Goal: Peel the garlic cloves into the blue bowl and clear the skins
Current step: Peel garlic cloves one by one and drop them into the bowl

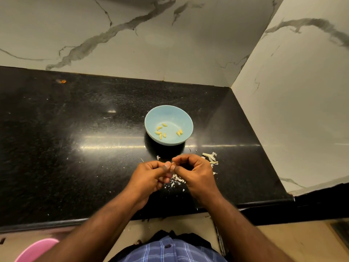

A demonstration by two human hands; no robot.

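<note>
While both hands, the left hand (pixel 154 172) and right hand (pixel 190 170), pinch a tiny garlic clove (pixel 172 163) near the blue bowl (pixel 186 118), its papery skin likely tears easily, best nipped at the tip.

Both hands, left hand (pixel 151 173) & right hand (pixel 194 172), fingertips pinched together (fingers curled)
</note>
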